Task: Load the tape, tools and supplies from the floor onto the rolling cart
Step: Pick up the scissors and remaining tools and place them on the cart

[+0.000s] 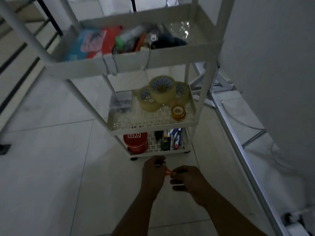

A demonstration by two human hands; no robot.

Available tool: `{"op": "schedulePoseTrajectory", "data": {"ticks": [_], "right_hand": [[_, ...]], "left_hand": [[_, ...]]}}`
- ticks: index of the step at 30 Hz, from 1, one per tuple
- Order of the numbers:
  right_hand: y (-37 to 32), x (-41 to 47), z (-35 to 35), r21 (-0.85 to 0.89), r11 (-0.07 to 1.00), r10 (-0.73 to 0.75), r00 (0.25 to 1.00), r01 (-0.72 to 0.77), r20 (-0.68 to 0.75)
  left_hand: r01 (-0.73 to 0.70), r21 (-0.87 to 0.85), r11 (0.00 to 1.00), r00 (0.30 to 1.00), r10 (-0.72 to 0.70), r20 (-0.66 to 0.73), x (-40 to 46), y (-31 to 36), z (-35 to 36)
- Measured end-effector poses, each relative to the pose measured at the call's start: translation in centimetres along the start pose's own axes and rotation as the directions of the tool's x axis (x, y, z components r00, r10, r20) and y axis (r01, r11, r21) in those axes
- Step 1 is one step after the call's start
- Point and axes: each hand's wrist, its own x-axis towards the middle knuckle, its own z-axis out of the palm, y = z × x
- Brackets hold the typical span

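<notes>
Holding a small orange thing (pixel 168 172) between both hands, we're down low in front of the rolling cart (pixel 153 124). Our left hand (pixel 154 172) is curled shut on its left end, our right hand (pixel 185 178) pinches the right end, fingers closed. It's too dim and blurry to say what it is, but its long axis runs left to right between the hands, just above the floor (pixel 51 159). Counting stuff: three tiers on the cart. Middle tier has four big clear tape rolls (pixel 162 90) stacked in a clump, plus one small tape roll (pixel 178 112) near the front right. Bottom tier has one red tub (pixel 135 142) and some pens (pixel 175 138) standing beside it.
</notes>
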Motion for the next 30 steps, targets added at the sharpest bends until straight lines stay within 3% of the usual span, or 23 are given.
{"op": "schedulePoseTrajectory", "data": {"ticks": [7, 11, 17, 21, 26, 30], "right_hand": [[-8.1, -8.4, 0.6, 0.024, 0.998, -0.062, 0.998, 0.062, -0.008], [-12.7, -13.2, 0.7, 0.07, 0.993, -0.093, 0.993, 0.098, -0.067], [-19.8, -20.5, 2.0, 0.145, 0.97, -0.183, 0.978, 0.196, -0.096], [-25.3, -23.7, 2.8, 0.117, 0.955, -0.257, 0.957, 0.272, -0.134], [-30.8, -24.3, 4.3, 0.134, 0.944, -0.283, 0.948, 0.302, -0.144], [-33.5, -22.7, 6.1, 0.027, 0.941, -0.323, 0.916, 0.338, -0.238]], "left_hand": [[-0.077, 0.012, 0.997, 0.997, 0.078, -0.025, -3.9, 9.6, -4.2], [-0.19, 0.12, 0.974, 0.977, 0.201, -0.078, -6.6, 15.8, -7.4], [-0.26, 0.066, 0.963, 0.965, 0.262, -0.016, -9.8, 25.4, -10.4], [-0.214, -0.004, 0.977, 0.976, 0.214, -0.028, -10.4, 30.8, -12.0], [0.003, -0.247, 0.969, 0.997, -0.021, -0.07, -9.4, 35.1, -14.0], [0.04, -0.202, 0.978, 0.999, -0.045, -0.02, -7.7, 36.7, -14.3]]}}
